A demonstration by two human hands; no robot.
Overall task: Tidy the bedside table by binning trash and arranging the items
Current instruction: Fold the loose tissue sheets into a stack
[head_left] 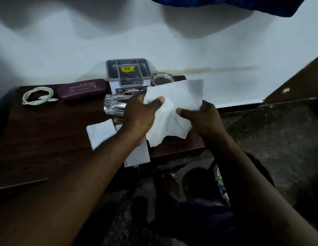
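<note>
A large white tissue sheet (174,107) hangs spread above the right end of the dark wooden bedside table (48,142). My left hand (138,118) pinches its left edge with the thumb on top. My right hand (202,119) pinches its right side. A smaller folded white tissue (100,133) lies flat on the table left of my left wrist. Another white paper (138,155) lies under my left forearm and overhangs the table's front edge. A clear glass bottle (113,105) lies on its side behind my left hand, partly hidden.
A grey and white organiser box (128,75) stands at the back by the wall, a glass ashtray (162,79) to its right. A purple spectacle case (82,88) and a coiled white cable (38,95) lie at the back left. A dark bag (216,185) sits on the floor below the table.
</note>
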